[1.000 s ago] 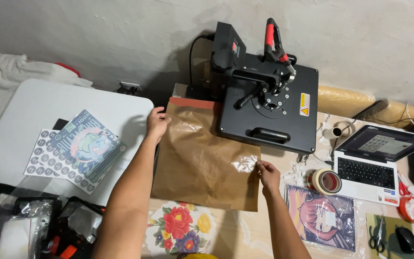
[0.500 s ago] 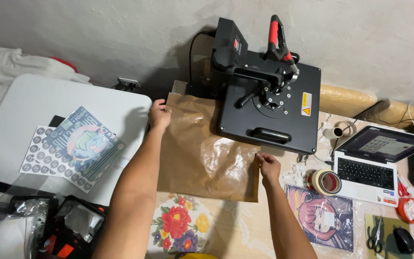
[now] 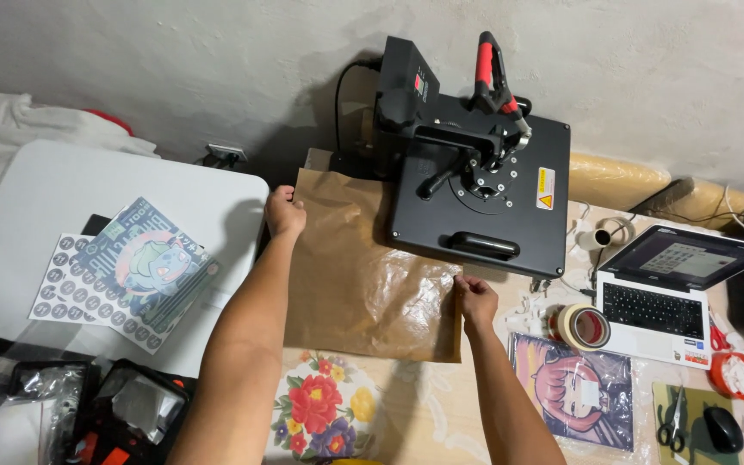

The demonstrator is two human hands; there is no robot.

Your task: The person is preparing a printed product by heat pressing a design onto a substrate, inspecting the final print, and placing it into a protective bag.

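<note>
The brown paper (image 3: 363,284) is big, thin and a bit shiny. It has lots of wrinkles. It lies flat on the desk (image 3: 424,413), and its far edge goes under the black press (image 3: 475,189). One side is held near the top, the other near the bottom corner.

A rough, pale grey plastered wall (image 3: 174,60) runs across the top of the view, evenly lit, with soft shadows behind the equipment. At its foot sits a small white wall socket (image 3: 223,156). On the left stands a white plastic folding table with rounded corners (image 3: 36,207). Beside it, a light wooden worktop under a clear plastic cover (image 3: 424,405) fills the lower right. A rumpled white cloth (image 3: 10,129) lies at far left.
</note>
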